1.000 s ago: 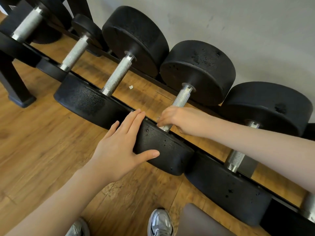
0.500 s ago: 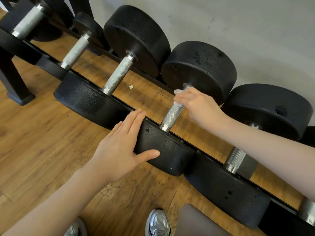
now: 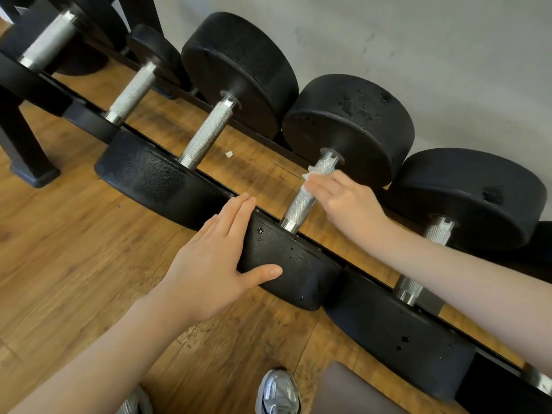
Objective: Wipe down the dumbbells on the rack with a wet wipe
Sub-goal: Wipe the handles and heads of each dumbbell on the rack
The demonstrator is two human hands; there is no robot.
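Several black dumbbells with knurled silver handles lie side by side on a low black rack. My right hand holds a white wet wipe wrapped round the upper half of the middle dumbbell's handle, close to its far head. My left hand rests flat, fingers straight, on that dumbbell's near head, thumb along its front face. Most of the wipe is hidden under my fingers.
Neighbouring dumbbells sit close on both sides, one handle to the left, another to the right under my forearm. A grey wall stands behind. The rack leg stands on a wooden floor. My shoe is below.
My right hand slid the wipe along the handle from the near head up toward the far head, then eased back slightly. My left hand stayed put on the near head.
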